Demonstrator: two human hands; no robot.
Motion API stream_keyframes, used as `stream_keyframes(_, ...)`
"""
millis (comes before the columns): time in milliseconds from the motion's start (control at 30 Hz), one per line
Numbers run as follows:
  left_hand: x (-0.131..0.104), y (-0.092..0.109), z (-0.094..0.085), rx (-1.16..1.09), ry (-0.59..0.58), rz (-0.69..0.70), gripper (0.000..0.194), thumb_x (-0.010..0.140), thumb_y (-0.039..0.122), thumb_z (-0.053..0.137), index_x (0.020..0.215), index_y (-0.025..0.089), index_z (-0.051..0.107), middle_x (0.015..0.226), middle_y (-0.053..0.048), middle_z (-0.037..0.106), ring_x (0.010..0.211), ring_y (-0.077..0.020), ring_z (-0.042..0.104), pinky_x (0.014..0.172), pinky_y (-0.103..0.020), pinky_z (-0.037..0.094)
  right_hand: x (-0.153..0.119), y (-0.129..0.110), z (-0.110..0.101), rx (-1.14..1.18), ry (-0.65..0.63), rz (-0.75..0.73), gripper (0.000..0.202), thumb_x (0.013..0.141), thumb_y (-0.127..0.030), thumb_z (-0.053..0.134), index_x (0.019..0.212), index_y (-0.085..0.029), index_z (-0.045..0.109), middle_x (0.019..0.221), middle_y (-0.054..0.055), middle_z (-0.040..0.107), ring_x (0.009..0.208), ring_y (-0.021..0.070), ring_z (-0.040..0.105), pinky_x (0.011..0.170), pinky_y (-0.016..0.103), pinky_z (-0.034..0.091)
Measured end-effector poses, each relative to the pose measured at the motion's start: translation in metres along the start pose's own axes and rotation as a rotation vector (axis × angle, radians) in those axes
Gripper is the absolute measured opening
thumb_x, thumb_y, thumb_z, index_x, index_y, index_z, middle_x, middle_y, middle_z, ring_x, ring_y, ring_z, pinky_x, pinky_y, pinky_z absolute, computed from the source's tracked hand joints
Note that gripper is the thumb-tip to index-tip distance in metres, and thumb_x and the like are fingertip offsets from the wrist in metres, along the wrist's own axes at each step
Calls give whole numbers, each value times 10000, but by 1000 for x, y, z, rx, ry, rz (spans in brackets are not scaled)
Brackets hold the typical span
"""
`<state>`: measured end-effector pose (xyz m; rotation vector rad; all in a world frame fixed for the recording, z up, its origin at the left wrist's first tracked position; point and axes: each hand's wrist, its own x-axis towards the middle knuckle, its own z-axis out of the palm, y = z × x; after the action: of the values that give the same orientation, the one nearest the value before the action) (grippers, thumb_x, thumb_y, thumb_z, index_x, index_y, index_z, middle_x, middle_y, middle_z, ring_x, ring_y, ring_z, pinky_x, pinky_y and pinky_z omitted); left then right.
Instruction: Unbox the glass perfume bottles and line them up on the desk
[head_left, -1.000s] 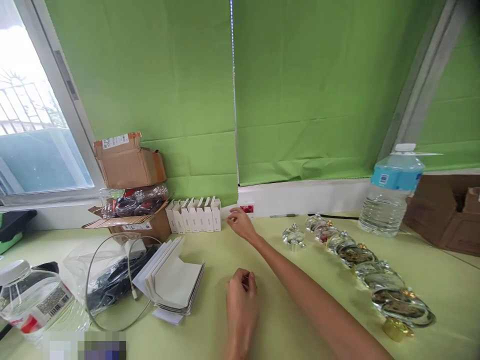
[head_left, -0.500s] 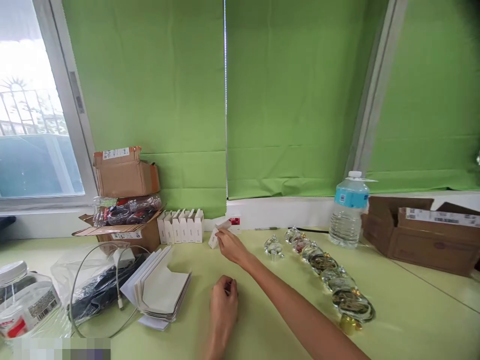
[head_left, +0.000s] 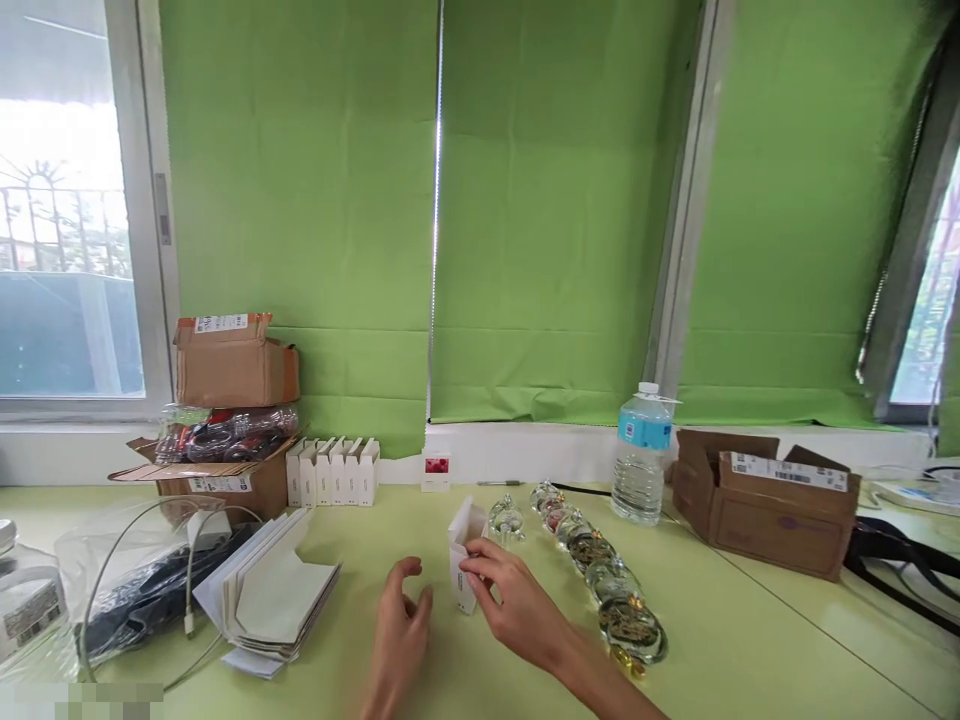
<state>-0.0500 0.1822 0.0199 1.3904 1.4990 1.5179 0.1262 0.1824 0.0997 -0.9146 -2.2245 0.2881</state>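
A small white box point(head_left: 460, 565) with its top flaps open is pinched between the thumb and fingers of my right hand point(head_left: 517, 605), just above or on the green table. To its left, my left hand point(head_left: 403, 625) has its thumb and curled fingers apart with nothing between them. Several similar white boxes point(head_left: 334, 475) stand in a row near the wall. A stack of flattened white boxes point(head_left: 281, 600) lies at the left. Right of the held box runs a line of shiny glass bottles point(head_left: 592, 550), with another glass piece point(head_left: 505, 517) beside it.
A water bottle point(head_left: 642, 460) and an open cardboard box point(head_left: 765, 505) stand at the back right. Stacked cardboard boxes point(head_left: 232, 372), a cable point(head_left: 189, 580) and a plastic-wrapped dark item point(head_left: 142, 600) are at the left. A small red-and-white card point(head_left: 436, 473) stands by the wall.
My right hand has brought the white box from near the wall toward me, holding it more upright. My left hand has opened its fingers. The camera view has shifted right.
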Motion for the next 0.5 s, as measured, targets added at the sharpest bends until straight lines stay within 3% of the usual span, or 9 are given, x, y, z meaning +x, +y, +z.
stream_keyframes(100, -7, 8, 1, -34, -120, -14, 422, 798, 407, 495, 1145, 168, 483, 542, 46, 508, 471, -156, 524, 479, -258, 446, -6, 0, -10, 70, -13, 19, 253, 891, -213, 451, 803, -183, 686, 946, 71, 625, 863, 175, 584, 765, 282, 470)
stream_keyframes(267, -20, 23, 9, 25, -239, 6, 556, 779, 471, 567, 1238, 181, 450, 569, 47, 532, 517, -157, 544, 534, -260, 453, -4, 3, -12, 249, -30, 139, 279, 897, -263, 448, 912, -188, 716, 1013, 83, 637, 859, 175, 605, 668, 256, 512)
stream_keyframes(367, -24, 23, 18, 102, -210, 12, 609, 750, 435, 614, 1272, 181, 429, 607, 40, 564, 505, -145, 527, 530, -254, 431, -5, -3, -10, 299, -64, 122, 269, 874, -252, 484, 1013, -197, 708, 1050, 82, 641, 905, 177, 609, 723, 255, 527)
stream_keyframes(500, -23, 12, 25, 121, -143, 68, 503, 743, 342, 607, 1201, 190, 465, 644, 30, 595, 518, -135, 523, 522, -242, 424, -11, -17, -9, 380, -132, 114, 327, 855, -250, 510, 1138, -186, 659, 1230, 101, 588, 1011, 186, 605, 789, 249, 530)
